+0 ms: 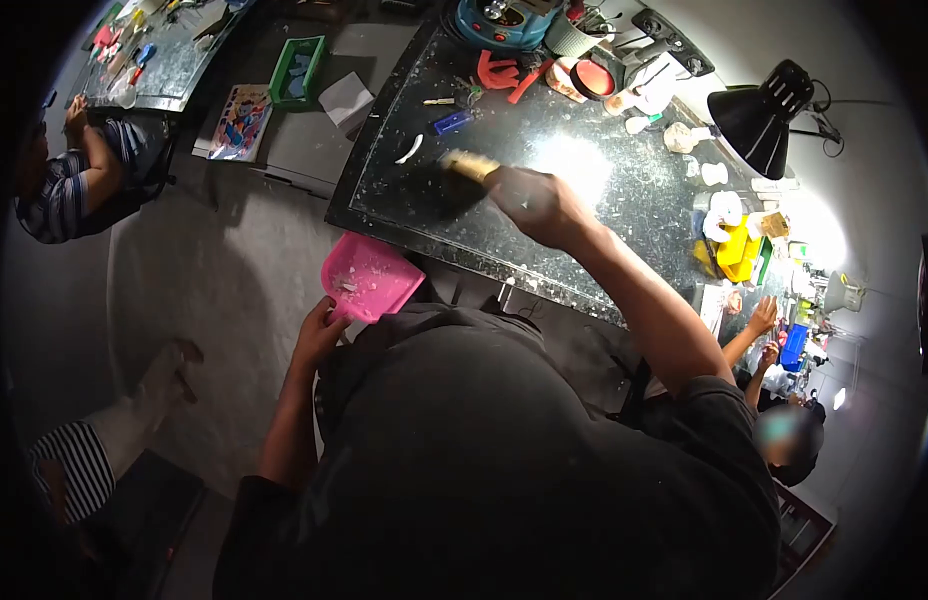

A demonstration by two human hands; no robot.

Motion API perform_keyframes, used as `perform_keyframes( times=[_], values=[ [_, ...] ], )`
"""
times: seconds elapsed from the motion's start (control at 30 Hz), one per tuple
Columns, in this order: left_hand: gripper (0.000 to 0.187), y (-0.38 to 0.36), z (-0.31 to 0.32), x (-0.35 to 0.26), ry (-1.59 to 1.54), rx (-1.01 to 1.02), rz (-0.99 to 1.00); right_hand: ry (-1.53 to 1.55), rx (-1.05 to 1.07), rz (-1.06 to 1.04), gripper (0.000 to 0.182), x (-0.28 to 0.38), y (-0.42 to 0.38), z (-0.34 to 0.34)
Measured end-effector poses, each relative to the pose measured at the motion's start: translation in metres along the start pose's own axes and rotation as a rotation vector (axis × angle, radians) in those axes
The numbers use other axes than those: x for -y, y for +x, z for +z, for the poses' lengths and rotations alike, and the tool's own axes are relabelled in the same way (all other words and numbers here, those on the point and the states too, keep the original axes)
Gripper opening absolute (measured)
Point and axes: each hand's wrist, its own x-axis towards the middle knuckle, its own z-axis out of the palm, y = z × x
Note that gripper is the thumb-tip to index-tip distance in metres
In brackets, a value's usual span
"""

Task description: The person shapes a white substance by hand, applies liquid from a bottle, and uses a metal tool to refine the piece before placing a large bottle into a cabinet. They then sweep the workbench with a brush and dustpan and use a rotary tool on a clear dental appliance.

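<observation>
My right hand (532, 202) is wrapped round the handle of a brush (471, 165) above the dark tabletop (404, 205); motion blurs the brush and its bristles are hard to make out. Below the table's front left edge, my left hand (322, 328) grips the near rim of a pink dustpan (379, 272). Pale scraps lie inside the dustpan. On the tabletop left of the brush rests a curved white piece (409, 150), with a blue lighter (452, 122) and a key (439, 101) further back.
A black lamp (769, 115) leans over the table's right side, near a yellow tray (736, 250). Red pieces (497, 70) and a teal device (504, 22) stand at the back. A green basket (297, 72) sits left. Other people are at the far left, lower left and right.
</observation>
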Motion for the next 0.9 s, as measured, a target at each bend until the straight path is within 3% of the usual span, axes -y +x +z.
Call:
perform_keyframes(
  times=[0.03,0.07,0.13,0.2,0.23,0.33,0.4,0.47,0.53,0.6,0.67,0.73,0.83,0.9],
  values=[
    [0.033,0.002,-0.001,0.000,0.012,-0.031,0.016,0.129,0.062,0.121,0.023,0.015,0.002,-0.014],
    [0.034,0.003,-0.001,0.001,0.025,-0.061,0.029,0.213,0.003,0.150,0.023,-0.012,0.008,-0.011],
    [0.035,0.003,0.000,0.008,0.011,-0.056,0.043,-0.092,-0.113,0.211,0.022,-0.041,0.033,-0.037],
    [0.033,0.011,-0.004,0.018,-0.062,-0.005,-0.002,-0.188,-0.068,0.192,0.019,-0.060,0.043,-0.038],
    [0.031,0.009,-0.001,0.013,-0.090,-0.013,0.031,-0.288,-0.100,0.032,0.020,-0.065,0.047,-0.037],
    [0.030,0.006,-0.003,0.003,-0.020,-0.028,0.050,-0.166,-0.159,0.146,0.021,-0.065,0.062,-0.047],
    [0.031,0.007,-0.004,0.005,-0.004,-0.031,0.039,-0.153,-0.120,0.112,0.021,-0.061,0.063,-0.045],
    [0.030,0.004,0.000,0.000,0.026,-0.047,0.061,-0.220,0.120,0.149,0.018,-0.048,0.063,-0.051],
    [0.028,0.006,0.000,0.008,-0.043,-0.032,0.123,0.017,-0.015,0.219,0.016,-0.067,0.069,-0.046],
    [0.026,0.003,0.001,0.001,-0.038,-0.045,0.032,-0.097,-0.072,0.098,0.018,-0.069,0.067,-0.033],
    [0.025,0.003,0.003,-0.006,-0.009,-0.050,0.002,-0.171,0.087,0.165,0.020,-0.057,0.059,-0.032],
    [0.028,0.006,0.002,0.007,-0.050,-0.011,0.068,0.048,0.100,0.183,0.020,-0.058,0.059,-0.047],
    [0.032,0.008,-0.002,0.026,-0.017,-0.001,0.064,-0.074,-0.068,0.252,0.019,-0.058,0.049,-0.048],
    [0.035,0.014,0.001,0.029,-0.057,0.020,0.050,-0.152,-0.012,0.097,0.020,-0.074,0.038,-0.025]
  ],
)
